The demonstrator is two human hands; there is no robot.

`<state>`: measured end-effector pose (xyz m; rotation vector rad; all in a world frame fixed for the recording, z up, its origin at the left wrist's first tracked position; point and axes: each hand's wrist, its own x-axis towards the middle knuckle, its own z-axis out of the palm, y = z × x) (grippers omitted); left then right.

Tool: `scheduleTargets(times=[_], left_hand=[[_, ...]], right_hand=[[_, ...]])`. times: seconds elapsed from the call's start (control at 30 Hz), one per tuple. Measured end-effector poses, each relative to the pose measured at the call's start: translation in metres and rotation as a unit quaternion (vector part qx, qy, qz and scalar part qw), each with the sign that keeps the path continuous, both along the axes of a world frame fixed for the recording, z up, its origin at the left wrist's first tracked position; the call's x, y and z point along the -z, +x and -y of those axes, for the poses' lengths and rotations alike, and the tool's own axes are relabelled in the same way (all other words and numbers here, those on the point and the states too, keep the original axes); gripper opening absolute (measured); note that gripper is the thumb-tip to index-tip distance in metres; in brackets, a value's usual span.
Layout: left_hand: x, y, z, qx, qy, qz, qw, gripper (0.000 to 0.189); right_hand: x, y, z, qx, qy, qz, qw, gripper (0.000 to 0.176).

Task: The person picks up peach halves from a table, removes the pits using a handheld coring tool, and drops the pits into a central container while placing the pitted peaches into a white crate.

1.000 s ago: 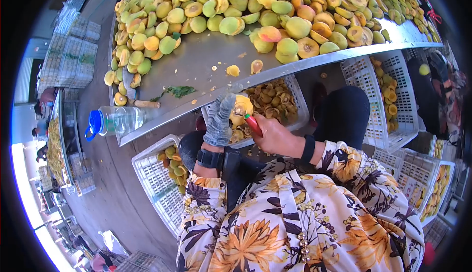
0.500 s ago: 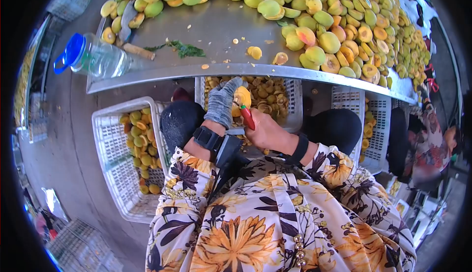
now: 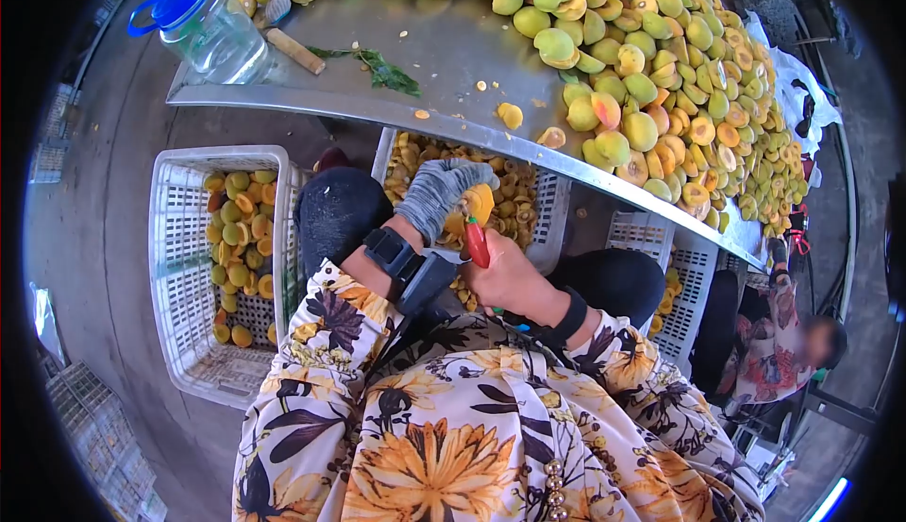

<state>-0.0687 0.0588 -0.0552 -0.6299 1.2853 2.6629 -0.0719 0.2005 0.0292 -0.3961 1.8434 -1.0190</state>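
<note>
Table edge (image 3: 377, 112) near left hand (image 3: 439, 196)

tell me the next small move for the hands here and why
Probably twist the red-handled tool in the right hand a little into the yellow fruit. The gloved left hand holds the fruit with the tool's tip against it, directly above the white crate of cut pieces, so whatever comes loose should likely fall there.

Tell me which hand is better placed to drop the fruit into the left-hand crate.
Left, likely: the gloved left hand holds the yellow fruit, nearer that white crate; the right hand grips the red-handled tool.
</note>
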Motion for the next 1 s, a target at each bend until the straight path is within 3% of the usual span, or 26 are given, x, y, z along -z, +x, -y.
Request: scheduleTargets(times=[0.03, 0.13, 0.3, 0.37, 0.47, 0.67, 0.73, 0.77, 0.83, 1.0], left_hand=[[0.000, 0.001, -0.002, -0.030, -0.031, -0.029, 0.999, 0.025], [0.005, 0.000, -0.009, -0.084, -0.070, -0.068, 0.992, 0.022], [0.006, -0.001, -0.002, -0.070, -0.045, -0.010, 0.996, 0.028], [0.000, 0.003, -0.001, -0.092, 0.080, -0.011, 0.993, 0.032], [0.004, 0.001, 0.002, -0.102, 0.159, -0.050, 0.981, 0.035], [-0.006, 0.006, -0.003, -0.112, 0.180, 0.029, 0.977, 0.021], [-0.008, 0.004, -0.003, -0.132, 0.115, 0.023, 0.984, 0.020], [-0.006, 0.005, -0.004, -0.134, 0.116, 0.024, 0.984, 0.020], [-0.005, 0.004, -0.005, -0.141, -0.002, -0.012, 0.990, 0.018], [-0.011, 0.001, -0.011, -0.178, -0.133, -0.016, 0.975, 0.017]], right_hand=[[-0.010, -0.001, 0.004, 0.057, 0.040, 0.135, 0.988, 0.015], [-0.004, 0.002, 0.001, 0.095, 0.013, 0.212, 0.972, 0.015], [-0.004, -0.003, 0.002, 0.067, 0.023, 0.192, 0.979, 0.017], [-0.005, -0.012, 0.000, 0.043, 0.040, 0.158, 0.986, 0.018], [-0.001, -0.019, -0.003, 0.024, -0.015, 0.213, 0.977, 0.019], [0.009, -0.016, -0.004, -0.037, -0.015, 0.095, 0.995, 0.018], [-0.003, -0.019, 0.001, 0.017, 0.004, 0.206, 0.978, 0.019], [-0.009, -0.018, 0.003, 0.015, 0.005, 0.207, 0.978, 0.019], [-0.019, -0.016, 0.007, 0.087, 0.017, 0.322, 0.943, 0.018], [-0.022, -0.009, 0.013, 0.146, -0.010, 0.390, 0.909, 0.019]])
